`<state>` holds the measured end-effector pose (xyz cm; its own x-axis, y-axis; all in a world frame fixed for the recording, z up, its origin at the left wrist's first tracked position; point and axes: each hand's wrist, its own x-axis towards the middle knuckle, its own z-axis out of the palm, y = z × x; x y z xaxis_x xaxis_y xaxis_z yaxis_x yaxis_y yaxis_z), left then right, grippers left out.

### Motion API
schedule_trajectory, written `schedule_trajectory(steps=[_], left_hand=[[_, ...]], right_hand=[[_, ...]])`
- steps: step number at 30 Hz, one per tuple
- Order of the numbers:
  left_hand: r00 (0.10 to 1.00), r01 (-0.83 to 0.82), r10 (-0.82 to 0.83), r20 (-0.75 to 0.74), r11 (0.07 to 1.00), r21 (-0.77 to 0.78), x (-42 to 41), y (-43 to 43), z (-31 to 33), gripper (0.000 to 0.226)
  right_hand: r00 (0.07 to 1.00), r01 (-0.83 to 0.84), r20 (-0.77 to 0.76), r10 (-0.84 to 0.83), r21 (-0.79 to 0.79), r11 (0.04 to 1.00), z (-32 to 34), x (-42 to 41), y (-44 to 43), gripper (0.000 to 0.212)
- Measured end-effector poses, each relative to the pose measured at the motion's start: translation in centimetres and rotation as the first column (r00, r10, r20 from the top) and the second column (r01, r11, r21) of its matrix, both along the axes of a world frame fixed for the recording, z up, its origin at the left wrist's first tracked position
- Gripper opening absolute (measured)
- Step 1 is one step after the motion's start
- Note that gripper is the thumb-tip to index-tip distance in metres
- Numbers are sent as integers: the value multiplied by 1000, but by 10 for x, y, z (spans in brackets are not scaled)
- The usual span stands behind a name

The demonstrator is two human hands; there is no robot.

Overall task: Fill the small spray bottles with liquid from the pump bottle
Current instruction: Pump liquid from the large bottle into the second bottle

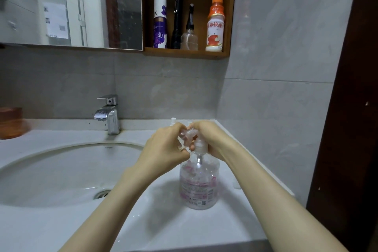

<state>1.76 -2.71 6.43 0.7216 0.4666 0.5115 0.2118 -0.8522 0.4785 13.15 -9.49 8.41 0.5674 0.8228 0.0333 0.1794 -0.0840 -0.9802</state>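
A clear pump bottle (199, 182) with a pink label stands on the white counter, right of the basin. My left hand (163, 147) grips a small clear spray bottle (185, 136), held tilted at the pump's nozzle. My right hand (208, 137) is curled over the pump head (199, 146) from the right. Behind my hands the white top of another small bottle (173, 120) shows at the counter's back edge; its body is hidden.
The round basin (61, 172) with its drain lies to the left, a chrome faucet (108, 113) behind it. A wooden wall shelf (187, 53) holds several bottles and a black flashlight. An orange-brown container (11, 122) stands far left. A dark door frame runs along the right.
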Motion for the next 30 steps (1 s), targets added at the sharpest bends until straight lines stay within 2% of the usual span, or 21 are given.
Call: schedule_trajectory(steps=[4, 12, 17, 21, 26, 28, 30], left_hand=[[999, 25, -26, -30, 1000, -16, -2, -1, 3, 51], [1000, 22, -22, -7, 1000, 14, -2, 4, 7, 42], [1000, -2, 2, 2, 997, 79, -1, 6, 4, 43], [1000, -6, 8, -17, 995, 100, 1, 7, -1, 45], [1000, 0, 0, 6, 998, 70, 2, 5, 0, 44], [1000, 12, -12, 3, 999, 42, 1, 3, 3, 43], [1000, 25, -25, 0, 999, 24, 1, 2, 5, 44]], right_hand=[[998, -2, -55, 1, -26, 1000, -3, 2, -3, 25], [1000, 24, -8, -24, -26, 999, 7, -2, -1, 22], [999, 5, 40, -1, -106, 994, 10, -5, 4, 34], [997, 67, 31, -70, 74, 995, 2, 1, 6, 25], [997, 43, 61, -44, 17, 999, 1, 0, 4, 26], [1000, 9, 1, -9, -10, 1000, 1, -2, 0, 25], [996, 4, -85, -1, 29, 1000, 0, -1, -3, 31]])
